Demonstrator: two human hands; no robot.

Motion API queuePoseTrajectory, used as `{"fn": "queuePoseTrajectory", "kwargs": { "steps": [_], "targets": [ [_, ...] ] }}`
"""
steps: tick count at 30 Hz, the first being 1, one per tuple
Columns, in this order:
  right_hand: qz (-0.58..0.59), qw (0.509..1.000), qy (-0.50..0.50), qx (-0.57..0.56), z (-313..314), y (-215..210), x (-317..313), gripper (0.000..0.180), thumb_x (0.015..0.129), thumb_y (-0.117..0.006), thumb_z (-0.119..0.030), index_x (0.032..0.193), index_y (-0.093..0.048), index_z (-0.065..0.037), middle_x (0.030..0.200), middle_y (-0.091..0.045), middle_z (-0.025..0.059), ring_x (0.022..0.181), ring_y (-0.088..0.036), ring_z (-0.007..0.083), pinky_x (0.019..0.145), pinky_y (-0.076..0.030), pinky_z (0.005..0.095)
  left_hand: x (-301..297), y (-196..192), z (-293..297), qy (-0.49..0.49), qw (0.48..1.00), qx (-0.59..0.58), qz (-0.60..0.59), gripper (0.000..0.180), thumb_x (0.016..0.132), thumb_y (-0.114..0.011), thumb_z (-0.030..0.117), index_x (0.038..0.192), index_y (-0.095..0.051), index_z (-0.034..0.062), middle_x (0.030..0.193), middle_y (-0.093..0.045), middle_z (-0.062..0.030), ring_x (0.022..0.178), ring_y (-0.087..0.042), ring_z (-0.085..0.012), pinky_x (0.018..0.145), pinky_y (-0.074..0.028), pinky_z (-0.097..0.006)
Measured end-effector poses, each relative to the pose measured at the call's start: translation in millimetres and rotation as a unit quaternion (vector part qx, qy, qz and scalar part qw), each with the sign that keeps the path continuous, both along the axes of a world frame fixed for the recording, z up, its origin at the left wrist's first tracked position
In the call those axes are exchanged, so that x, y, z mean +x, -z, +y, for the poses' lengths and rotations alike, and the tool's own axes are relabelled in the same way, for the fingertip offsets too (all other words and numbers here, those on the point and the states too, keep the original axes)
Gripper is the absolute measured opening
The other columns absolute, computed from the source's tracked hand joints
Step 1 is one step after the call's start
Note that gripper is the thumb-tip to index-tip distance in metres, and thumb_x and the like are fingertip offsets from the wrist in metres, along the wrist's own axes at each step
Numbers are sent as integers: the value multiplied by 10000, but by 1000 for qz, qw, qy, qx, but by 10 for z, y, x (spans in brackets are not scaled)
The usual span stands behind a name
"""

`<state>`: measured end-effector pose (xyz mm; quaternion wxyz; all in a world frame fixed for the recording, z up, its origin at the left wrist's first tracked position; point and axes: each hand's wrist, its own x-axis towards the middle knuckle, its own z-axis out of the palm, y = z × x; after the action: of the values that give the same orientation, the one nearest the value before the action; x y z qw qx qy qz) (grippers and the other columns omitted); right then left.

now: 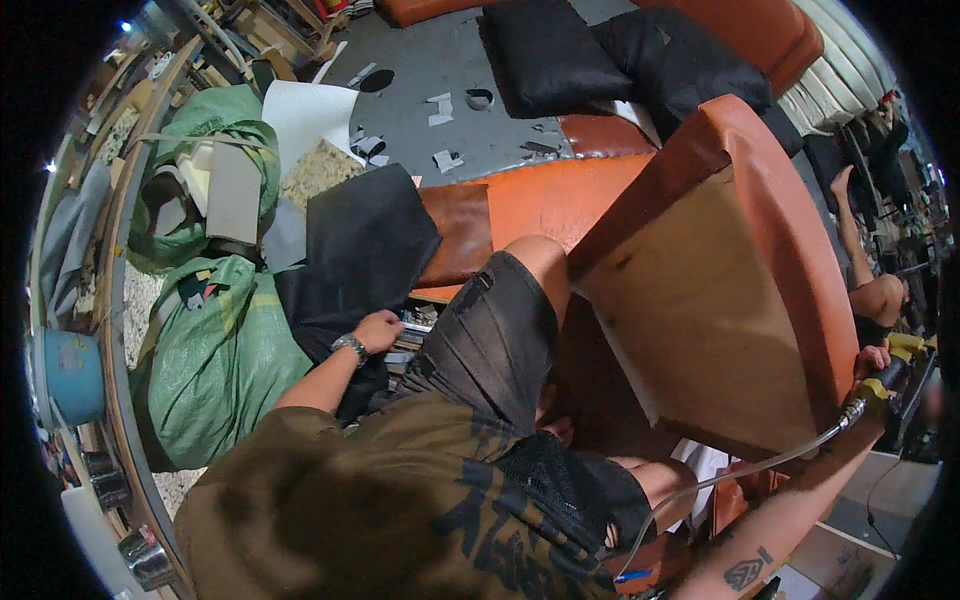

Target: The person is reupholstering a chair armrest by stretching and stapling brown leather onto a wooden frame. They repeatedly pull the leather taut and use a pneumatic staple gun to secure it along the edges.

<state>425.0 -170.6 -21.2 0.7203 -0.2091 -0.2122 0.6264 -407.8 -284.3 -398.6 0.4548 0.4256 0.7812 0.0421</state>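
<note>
Orange leather-look upholstered panel with a bare wooden face (715, 290): stands tilted on edge before the person, right of the bent left knee (540, 257), wood facing the wearer.
Right hand (873, 360): wraps around a yellow-and-black hand tool (890, 374), just beside the panel's lower right edge.
Thin grey flexible hose (770, 465): runs from the tool's metal coupling, crossing in front of the panel's lower right corner.
Left hand (378, 331): wears a silver wristwatch (350, 347) and reaches beside the thigh to small metallic strips (407, 345); its fingers curl partly, and whether they grip one cannot be told.
Knee: stands between the left hand and the panel.
Black fabric sheet (365, 225): drapes just beyond the left hand, beside a glossy brown leather-look piece (460, 232).
Bulging green woven sacks (225, 375): crowd the left side, near a round blue bucket (75, 375).
Flat black cushions (555, 60): lie beyond the panel on a grey surface (415, 80) strewn with scraps.
Far right: another person's bare leg (853, 235) shows behind the panel.
</note>
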Motion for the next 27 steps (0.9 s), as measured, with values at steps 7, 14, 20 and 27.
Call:
{"fn": "queuePoseTrajectory", "kwargs": {
  "steps": [7,14,20,27],
  "targets": [
    [6,1000,1,6,68,28,-32,643,960,-740,-644,1169,-633,-46,924,-688,44,828,-692,246,857,-594,436,-371,-313,-122,-2,926,138,352,339,971,-700,302,1116,-712,-4,1146,-742,-274,1120,-720,-476,995,-578,-547],
    [27,999,18,30,50,120,-280,653,957,-730,-667,1160,-635,-54,911,-686,39,828,-692,251,855,-593,435,225,5,180,298,931,75,198,277,943,-725,290,1145,-776,107,1215,-764,-164,1096,-746,-413,912,-602,-551],
    [36,998,24,51,-62,116,-317,663,955,-722,-687,1151,-636,-60,899,-685,35,829,-692,255,853,-592,434,333,535,344,313,924,26,218,277,967,-646,221,1170,-801,112,1183,-809,-165,1176,-754,-381,1005,-551,-597],
    [113,991,1,65,119,258,-694,674,952,-712,-710,1141,-638,-68,886,-683,30,829,-692,260,851,-591,433,708,61,1231,359,894,117,242,269,1001,-616,217,1172,-790,102,1149,-797,-165,1128,-742,-353,949,-575,-534]
  ]
}}
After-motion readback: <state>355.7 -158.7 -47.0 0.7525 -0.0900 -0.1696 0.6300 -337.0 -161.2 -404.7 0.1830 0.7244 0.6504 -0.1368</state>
